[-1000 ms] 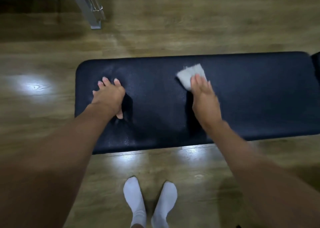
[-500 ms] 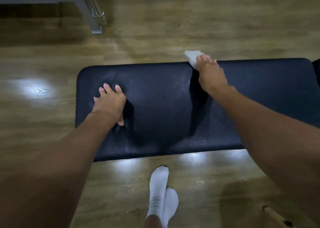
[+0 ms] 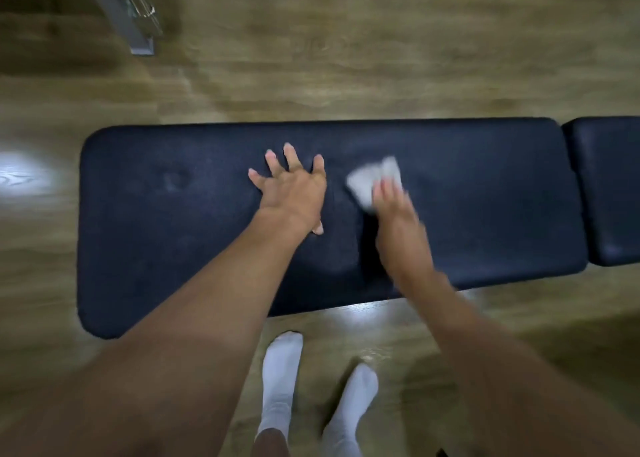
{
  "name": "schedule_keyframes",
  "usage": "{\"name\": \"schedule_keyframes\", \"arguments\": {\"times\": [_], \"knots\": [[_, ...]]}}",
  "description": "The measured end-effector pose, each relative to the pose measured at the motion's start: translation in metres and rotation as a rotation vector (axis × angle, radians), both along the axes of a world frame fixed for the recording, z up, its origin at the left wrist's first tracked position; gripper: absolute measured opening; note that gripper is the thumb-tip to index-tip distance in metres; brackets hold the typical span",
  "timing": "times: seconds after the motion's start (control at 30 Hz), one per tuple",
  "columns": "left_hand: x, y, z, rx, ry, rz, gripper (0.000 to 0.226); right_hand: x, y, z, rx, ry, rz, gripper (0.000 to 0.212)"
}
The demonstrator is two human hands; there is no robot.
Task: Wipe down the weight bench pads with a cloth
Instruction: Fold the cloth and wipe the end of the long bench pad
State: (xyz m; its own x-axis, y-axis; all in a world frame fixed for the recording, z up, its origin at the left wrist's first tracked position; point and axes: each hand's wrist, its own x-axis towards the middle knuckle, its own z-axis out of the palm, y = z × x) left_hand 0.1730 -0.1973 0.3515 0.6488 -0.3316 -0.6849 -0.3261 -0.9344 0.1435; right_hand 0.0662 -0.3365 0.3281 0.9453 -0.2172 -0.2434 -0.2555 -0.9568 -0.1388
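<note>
Black padding is being wiped: the cloth (image 3: 370,179) is pressed onto the long pad (image 3: 485,196) under the fingers of the right grip (image 3: 394,207), which seem laid flat over it, though blur hides detail. Just left of that grip, the left grip (image 3: 291,193) is spread wide and braced on the same pad. Even pressure should be kept and strokes overlapped. The stretch right of the cloth is judged next, then the short pad (image 3: 609,193) beyond. Counted: two pads, one cloth, two grips, two socked feet (image 3: 280,380) below the grips, and one metal leg (image 3: 135,23) far up-left.
</note>
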Motion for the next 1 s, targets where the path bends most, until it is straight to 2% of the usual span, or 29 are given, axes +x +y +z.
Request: {"name": "schedule_keyframes", "arguments": {"times": [0.1, 0.17, 0.23, 0.4, 0.5, 0.57, 0.67, 0.73, 0.8, 0.87, 1.0], "knots": [[0.002, -0.012, -0.010, 0.062, -0.009, 0.035, 0.130, 0.104, -0.021, -0.006, -0.032, -0.019, -0.047, 0.051], [0.003, -0.015, -0.011, 0.078, -0.008, 0.045, 0.133, 0.116, -0.029, -0.008, -0.040, -0.032, -0.014, 0.049], [0.002, -0.018, -0.007, 0.097, -0.014, 0.051, 0.132, 0.076, -0.034, -0.011, 0.002, -0.058, 0.021, 0.055], [0.000, -0.026, -0.001, 0.137, -0.012, 0.050, 0.129, -0.098, -0.020, 0.003, 0.094, 0.020, 0.149, 0.066], [0.000, -0.027, -0.001, 0.144, -0.014, 0.043, 0.129, -0.135, -0.022, 0.012, 0.149, 0.104, 0.185, 0.074], [0.000, -0.026, -0.003, 0.149, -0.022, 0.035, 0.129, -0.101, -0.027, 0.012, 0.128, 0.087, 0.196, 0.068], [0.002, -0.024, -0.007, 0.126, -0.027, 0.028, 0.129, 0.013, -0.040, -0.001, 0.013, 0.023, 0.154, 0.063], [0.002, -0.023, -0.007, 0.133, -0.013, 0.025, 0.129, 0.082, -0.051, -0.003, 0.021, 0.001, 0.090, 0.061], [0.003, -0.024, -0.008, 0.144, -0.012, 0.028, 0.129, 0.102, -0.058, -0.008, 0.010, -0.005, 0.103, 0.059], [0.003, -0.025, -0.008, 0.139, -0.006, 0.036, 0.129, 0.066, -0.059, -0.010, 0.037, -0.019, 0.080, 0.060], [0.004, -0.026, -0.008, 0.143, -0.009, 0.037, 0.129, -0.074, -0.046, 0.006, 0.121, 0.026, 0.098, 0.065]]}}
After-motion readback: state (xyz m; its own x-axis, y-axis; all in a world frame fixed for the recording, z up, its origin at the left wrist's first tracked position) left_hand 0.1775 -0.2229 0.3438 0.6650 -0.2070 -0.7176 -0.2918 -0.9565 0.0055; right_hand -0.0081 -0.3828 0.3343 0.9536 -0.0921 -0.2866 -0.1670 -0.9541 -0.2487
